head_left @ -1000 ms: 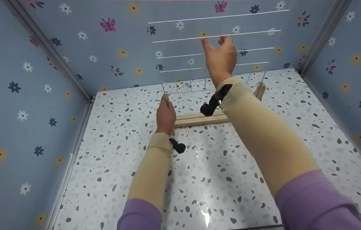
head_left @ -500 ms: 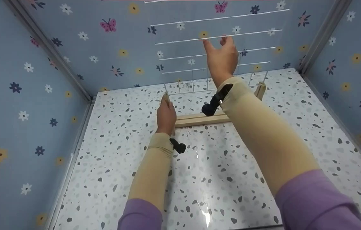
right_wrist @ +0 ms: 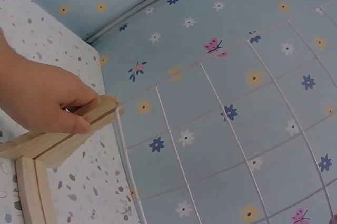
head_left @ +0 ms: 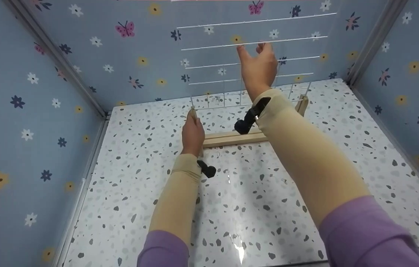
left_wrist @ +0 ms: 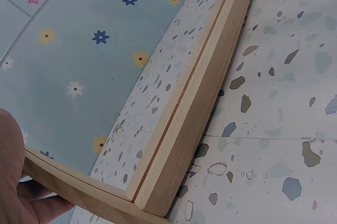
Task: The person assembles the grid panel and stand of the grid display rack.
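A white wire grid panel stands upright at the back, its lower edge at a pale wooden base with a grooved crossbar. My left hand grips the base's left side piece; in the right wrist view its thumb lies over that grooved piece, by the corner of the grid. Higher up, my right hand holds a horizontal wire between thumb and fingers. My right forearm hides part of the crossbar. The right side piece shows beyond the forearm.
Base and panel stand on a white speckled surface. Blue flowered walls enclose it at the back and both sides, with grey metal strips along the corners. The panel's top runs out of the head view.
The wire grid and my right hand have shifted very slightly to the right. My left hand and the wooden base stay in place.
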### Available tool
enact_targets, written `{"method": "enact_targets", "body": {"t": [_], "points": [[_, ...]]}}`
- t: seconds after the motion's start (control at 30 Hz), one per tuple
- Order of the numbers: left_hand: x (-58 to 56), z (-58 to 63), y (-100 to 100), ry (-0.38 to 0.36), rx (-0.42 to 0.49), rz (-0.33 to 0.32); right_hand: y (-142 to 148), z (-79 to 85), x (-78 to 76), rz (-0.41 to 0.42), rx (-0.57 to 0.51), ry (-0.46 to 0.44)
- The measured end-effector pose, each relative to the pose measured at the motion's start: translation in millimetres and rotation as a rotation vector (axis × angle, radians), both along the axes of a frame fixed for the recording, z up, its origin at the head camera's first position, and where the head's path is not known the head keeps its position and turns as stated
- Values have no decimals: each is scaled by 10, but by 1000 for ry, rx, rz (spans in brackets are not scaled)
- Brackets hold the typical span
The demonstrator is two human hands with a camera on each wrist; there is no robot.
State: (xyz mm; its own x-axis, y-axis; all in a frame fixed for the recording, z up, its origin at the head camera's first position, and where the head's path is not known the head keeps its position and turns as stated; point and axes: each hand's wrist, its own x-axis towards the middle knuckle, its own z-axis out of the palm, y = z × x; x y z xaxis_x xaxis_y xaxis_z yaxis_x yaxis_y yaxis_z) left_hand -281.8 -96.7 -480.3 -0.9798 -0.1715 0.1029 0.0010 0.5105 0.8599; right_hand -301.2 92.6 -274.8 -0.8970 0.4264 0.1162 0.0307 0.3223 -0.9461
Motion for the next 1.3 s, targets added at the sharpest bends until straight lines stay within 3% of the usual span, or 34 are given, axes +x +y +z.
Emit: {"method": "enact_targets", "body": {"t": [0.23, 0.47, 0.67, 0.87, 1.17, 1.3], "points": [[-5, -1, -11, 6, -8, -2, 10, -41, 0, 1, 18, -3], [52, 8, -74, -14, 70, -48, -7, -86, 2, 12, 19, -19], [70, 144, -108, -151, 220, -38, -19, -106, -8, 16, 20, -22], [3, 253, -126, -265, 295, -6, -19, -101, -8, 24, 5, -16], [-40, 296, -165, -318, 423, -41, 0, -121, 15, 36, 18, 3], [-29, 326, -214, -351, 401, -86, -5, -124, 25, 42, 23, 4]]}}
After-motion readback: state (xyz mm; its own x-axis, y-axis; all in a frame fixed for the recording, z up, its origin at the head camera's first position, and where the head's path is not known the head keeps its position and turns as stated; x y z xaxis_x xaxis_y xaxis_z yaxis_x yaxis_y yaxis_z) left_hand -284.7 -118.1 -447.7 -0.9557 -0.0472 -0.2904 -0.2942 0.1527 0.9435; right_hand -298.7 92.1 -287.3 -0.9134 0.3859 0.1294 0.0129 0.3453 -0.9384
